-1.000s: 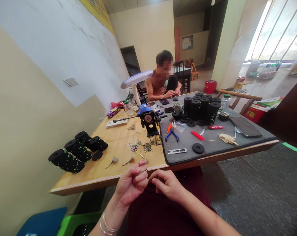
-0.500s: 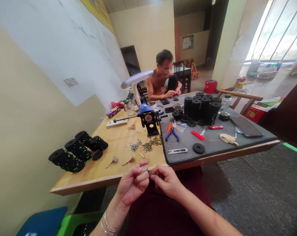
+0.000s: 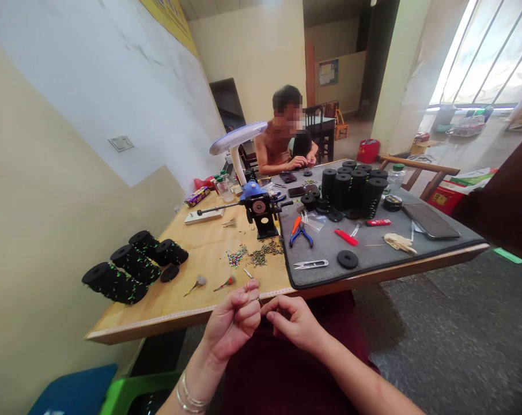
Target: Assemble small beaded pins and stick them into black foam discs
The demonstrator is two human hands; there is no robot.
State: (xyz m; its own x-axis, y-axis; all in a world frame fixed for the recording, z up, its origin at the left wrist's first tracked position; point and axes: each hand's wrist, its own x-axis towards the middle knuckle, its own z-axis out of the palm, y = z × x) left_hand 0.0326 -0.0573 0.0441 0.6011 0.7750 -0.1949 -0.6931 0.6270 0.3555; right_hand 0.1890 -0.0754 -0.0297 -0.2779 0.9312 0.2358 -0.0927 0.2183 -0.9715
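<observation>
In front of the table's near edge, my left hand [image 3: 235, 318] is closed, fingers curled in, with a bracelet at its wrist. My right hand [image 3: 294, 320] meets it, thumb and fingertips pinched together. Whatever lies between the fingertips is too small to make out. Just beyond, on the wood, are a thin light-coloured stick [image 3: 248, 274], a red-tipped bundle [image 3: 230, 281] and a grey-tipped bundle [image 3: 199, 282]. Farther off lie a pile of small coloured beads [image 3: 236, 257] and a pile of small dark metallic pieces [image 3: 263, 253].
A black winding device [image 3: 263, 213] and a lamp [image 3: 239, 138] stand mid-table. On the grey mat [image 3: 386, 262] are blue-handled pliers [image 3: 302, 237], thread snips [image 3: 311, 264] and black foam spools [image 3: 343, 190]. More spools [image 3: 114, 282] stand left. Across the table sits a person [image 3: 282, 144].
The whole view has shifted very slightly. My hands keep nearly the same pose, fingertips still together.
</observation>
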